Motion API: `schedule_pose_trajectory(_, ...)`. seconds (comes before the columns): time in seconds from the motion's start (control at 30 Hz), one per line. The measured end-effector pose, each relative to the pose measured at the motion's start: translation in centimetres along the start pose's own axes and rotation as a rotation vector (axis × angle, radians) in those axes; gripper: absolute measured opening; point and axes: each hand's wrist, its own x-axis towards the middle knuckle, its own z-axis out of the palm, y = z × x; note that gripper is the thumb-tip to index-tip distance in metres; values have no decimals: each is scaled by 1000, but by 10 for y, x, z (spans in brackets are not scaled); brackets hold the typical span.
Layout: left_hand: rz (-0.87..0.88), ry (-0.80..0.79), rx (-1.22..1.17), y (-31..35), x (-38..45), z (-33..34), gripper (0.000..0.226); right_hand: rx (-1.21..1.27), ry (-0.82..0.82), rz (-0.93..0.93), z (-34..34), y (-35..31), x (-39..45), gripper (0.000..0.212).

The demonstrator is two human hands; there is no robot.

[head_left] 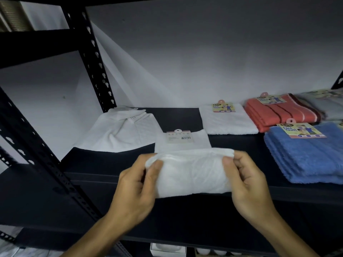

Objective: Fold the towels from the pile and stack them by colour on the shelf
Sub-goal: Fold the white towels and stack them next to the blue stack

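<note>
A white towel (pixel 191 171) with a barcode tag at its far edge lies partly folded at the front of the black shelf (pixel 104 164). My left hand (pixel 137 190) pinches its left fold corner, and my right hand (pixel 246 184) pinches the right one. Behind it to the left lies a loose, rumpled white towel (pixel 120 132). A folded white towel (pixel 227 120) with a label sits at the back. To its right rest a folded red striped stack (pixel 282 113), a blue stack (pixel 306 156) and a grey towel (pixel 326 104).
A black perforated upright (pixel 92 58) stands at the shelf's back left, and a diagonal upright (pixel 46 160) crosses the front left. A grey wall rises behind the shelf. White items (pixel 168 249) sit on a lower level beneath the front edge.
</note>
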Motion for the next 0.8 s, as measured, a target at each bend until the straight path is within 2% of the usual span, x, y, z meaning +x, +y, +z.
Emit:
schedule_pose_trajectory(0.1,-195,61,-11,10,22,10,18,-38,120,132,11,-2,16,16)
schedule_pose_trajectory(0.17,-307,78,71,3,44,18,25,-196,151,210,14,0,35,19)
schedule_pose_trajectory(0.3,-473,-34,348,-30,89,32,38,-619,50,334,27,11,87,23)
schedule_pose_trajectory(0.4,-522,-65,633,-50,104,45,34,-881,-35,393,41,18,109,27)
schedule_pose_trajectory(0.5,-554,-75,780,-55,105,54,31,-1118,-72,413,48,25,111,27)
schedule_pose_trajectory(0.67,-630,-79,787,-54,109,52,41,-1143,-27,404,46,34,110,32)
schedule_pose_trajectory(0.8,-760,-164,601,-52,123,38,34,-1033,-121,484,39,30,123,38)
